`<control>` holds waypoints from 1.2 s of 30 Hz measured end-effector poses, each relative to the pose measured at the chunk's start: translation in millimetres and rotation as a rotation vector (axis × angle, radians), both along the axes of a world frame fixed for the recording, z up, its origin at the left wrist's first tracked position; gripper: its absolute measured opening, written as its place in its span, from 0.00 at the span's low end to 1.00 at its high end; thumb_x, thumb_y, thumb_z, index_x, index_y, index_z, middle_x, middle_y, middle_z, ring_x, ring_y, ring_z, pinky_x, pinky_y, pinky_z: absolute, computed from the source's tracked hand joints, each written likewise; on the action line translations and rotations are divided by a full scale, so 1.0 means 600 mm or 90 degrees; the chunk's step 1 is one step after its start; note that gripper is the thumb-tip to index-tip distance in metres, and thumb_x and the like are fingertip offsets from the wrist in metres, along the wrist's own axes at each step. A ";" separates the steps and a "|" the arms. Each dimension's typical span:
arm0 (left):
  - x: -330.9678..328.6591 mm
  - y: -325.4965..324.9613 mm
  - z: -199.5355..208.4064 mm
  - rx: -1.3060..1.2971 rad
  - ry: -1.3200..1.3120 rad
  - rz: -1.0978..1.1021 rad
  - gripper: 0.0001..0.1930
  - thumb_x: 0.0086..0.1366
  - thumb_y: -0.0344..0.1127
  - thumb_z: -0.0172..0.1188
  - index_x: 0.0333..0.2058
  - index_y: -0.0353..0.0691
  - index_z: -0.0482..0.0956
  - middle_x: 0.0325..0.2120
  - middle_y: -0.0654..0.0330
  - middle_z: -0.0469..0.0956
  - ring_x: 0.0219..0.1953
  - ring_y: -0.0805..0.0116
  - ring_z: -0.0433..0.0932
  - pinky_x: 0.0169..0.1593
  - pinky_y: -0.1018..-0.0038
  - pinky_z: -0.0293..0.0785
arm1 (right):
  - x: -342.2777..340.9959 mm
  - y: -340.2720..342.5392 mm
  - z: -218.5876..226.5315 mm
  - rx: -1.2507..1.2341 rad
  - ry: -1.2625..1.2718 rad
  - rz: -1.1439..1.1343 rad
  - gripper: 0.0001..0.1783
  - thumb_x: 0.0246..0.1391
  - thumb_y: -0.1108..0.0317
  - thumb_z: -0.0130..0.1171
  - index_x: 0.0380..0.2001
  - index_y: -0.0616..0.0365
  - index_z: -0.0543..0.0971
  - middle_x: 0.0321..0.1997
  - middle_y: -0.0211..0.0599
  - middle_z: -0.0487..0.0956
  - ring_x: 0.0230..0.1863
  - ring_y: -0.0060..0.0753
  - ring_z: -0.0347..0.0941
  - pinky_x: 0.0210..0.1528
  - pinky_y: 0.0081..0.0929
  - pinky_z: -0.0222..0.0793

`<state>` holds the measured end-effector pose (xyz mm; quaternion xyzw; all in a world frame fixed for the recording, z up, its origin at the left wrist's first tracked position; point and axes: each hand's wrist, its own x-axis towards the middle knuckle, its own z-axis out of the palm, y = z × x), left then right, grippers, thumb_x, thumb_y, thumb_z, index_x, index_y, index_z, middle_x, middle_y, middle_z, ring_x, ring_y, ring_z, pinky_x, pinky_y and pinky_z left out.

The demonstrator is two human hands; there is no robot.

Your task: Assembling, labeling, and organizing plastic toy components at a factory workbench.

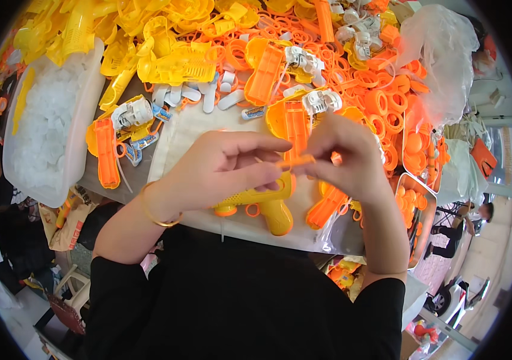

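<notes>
My left hand [223,171] and my right hand [343,159] meet over the table's middle, both pinching a small thin orange plastic piece [297,161] between their fingertips. Directly below the hands lies a yellow toy gun shell [268,204] with an orange ring at its trigger. An orange barrel part [326,207] lies under my right wrist. A gold bangle circles my left wrist.
A clear bin of white plastic bits [46,120] stands at left. Heaps of yellow shells [166,60] and orange rings [382,102] fill the back. Half-built toy guns [121,135] lie nearby. A tray of orange balls [415,210] and a clear bag [442,60] sit at right.
</notes>
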<state>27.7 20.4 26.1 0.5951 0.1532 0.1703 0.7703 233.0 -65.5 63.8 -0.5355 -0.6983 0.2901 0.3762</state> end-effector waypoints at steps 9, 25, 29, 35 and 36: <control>-0.066 -0.015 0.020 -0.296 0.065 -0.100 0.09 0.64 0.31 0.56 0.35 0.29 0.76 0.28 0.52 0.80 0.30 0.65 0.82 0.34 0.75 0.80 | -0.046 -0.049 -0.009 0.190 -0.038 0.087 0.13 0.43 0.74 0.67 0.34 0.62 0.77 0.27 0.37 0.77 0.25 0.32 0.75 0.28 0.23 0.73; -0.047 -0.038 -0.038 0.713 0.278 0.032 0.33 0.49 0.52 0.66 0.49 0.39 0.69 0.38 0.54 0.73 0.42 0.57 0.72 0.47 0.63 0.66 | -0.066 -0.065 -0.063 -0.179 -0.070 -0.210 0.09 0.46 0.70 0.64 0.23 0.60 0.73 0.36 0.35 0.69 0.41 0.32 0.65 0.47 0.28 0.60; -0.050 -0.033 -0.045 0.605 0.246 0.072 0.31 0.52 0.51 0.64 0.48 0.36 0.70 0.35 0.53 0.73 0.38 0.55 0.73 0.43 0.64 0.68 | -0.073 -0.067 -0.060 -0.195 -0.085 -0.192 0.10 0.47 0.69 0.63 0.23 0.60 0.72 0.36 0.37 0.68 0.42 0.33 0.64 0.48 0.28 0.60; -0.050 -0.035 -0.053 0.599 0.225 0.095 0.27 0.55 0.53 0.61 0.45 0.37 0.72 0.31 0.55 0.72 0.33 0.56 0.74 0.36 0.66 0.71 | -0.074 -0.078 -0.070 -0.226 0.013 -0.195 0.11 0.48 0.70 0.63 0.23 0.59 0.70 0.37 0.37 0.68 0.44 0.33 0.63 0.48 0.27 0.60; -0.049 -0.035 -0.052 0.592 0.230 0.096 0.26 0.55 0.53 0.61 0.44 0.38 0.73 0.30 0.56 0.72 0.33 0.57 0.74 0.36 0.66 0.71 | -0.074 -0.079 -0.071 -0.228 0.013 -0.197 0.11 0.48 0.70 0.63 0.23 0.59 0.70 0.37 0.37 0.68 0.44 0.33 0.63 0.48 0.27 0.60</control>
